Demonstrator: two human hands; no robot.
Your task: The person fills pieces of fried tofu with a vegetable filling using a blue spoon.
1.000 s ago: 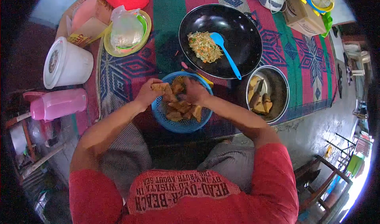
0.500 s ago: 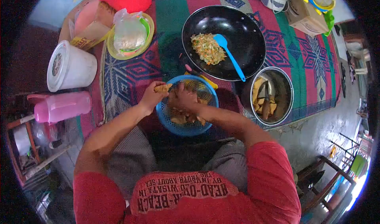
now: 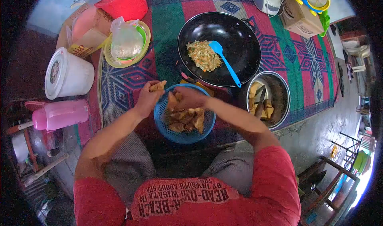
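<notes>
My left hand (image 3: 147, 97) is closed on a golden-brown piece of fried tofu (image 3: 158, 86), held just beyond the left rim of a blue plastic basket (image 3: 160, 131). Inside that basket lie several browned tofu pieces (image 3: 186, 118), some cut in triangles. My right hand (image 3: 190, 98) reaches over the far side of the basket, its fingers bent around another tofu piece (image 3: 172, 101) there; the fingertips are partly hidden. Past the basket, a black wok (image 3: 239, 38) holds a heap of shredded vegetable filling (image 3: 202, 56) with a blue spatula (image 3: 226, 64) resting in it.
To the right stands a metal pot (image 3: 285, 102) with tofu pieces and a knife (image 3: 260, 96) inside. On the left are a white bucket (image 3: 74, 74), a pink thermos jug (image 3: 64, 114) and a yellow basket (image 3: 108, 56) with a plastic bag. A patterned mat (image 3: 315, 62) covers the surface.
My right hand has shifted toward the far side of the basket, uncovering more of the tofu. The left hand still holds its piece, now a little higher. The view has shifted slightly.
</notes>
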